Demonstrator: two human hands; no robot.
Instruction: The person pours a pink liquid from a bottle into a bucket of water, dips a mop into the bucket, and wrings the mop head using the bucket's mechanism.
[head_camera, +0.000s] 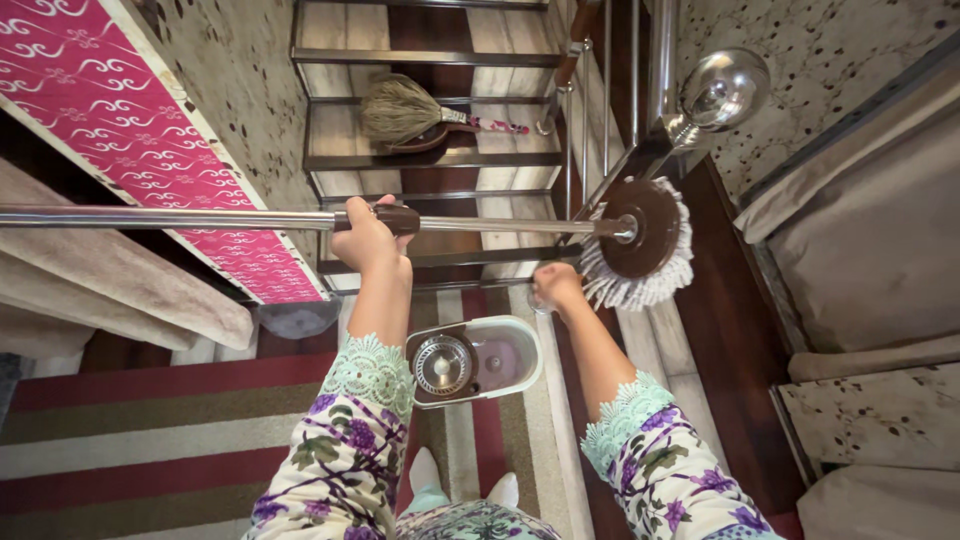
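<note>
My left hand (366, 237) grips the brown collar of a long steel mop handle (200, 218), held level across the view. At its right end sits the round brown mop head (645, 230) with white strands hanging around it. My right hand (556, 285) is closed on the strands at the head's lower left edge. Below my arms, on the floor, stands a white spin bucket (510, 350) with a metal spinner basket (443, 365) inside.
A staircase with a steel railing (590, 130) rises ahead; a straw broom (405, 112) lies on a step. A pink patterned panel (130, 130) is at left, a striped rug (150, 420) underfoot, grey cushions (870, 240) at right.
</note>
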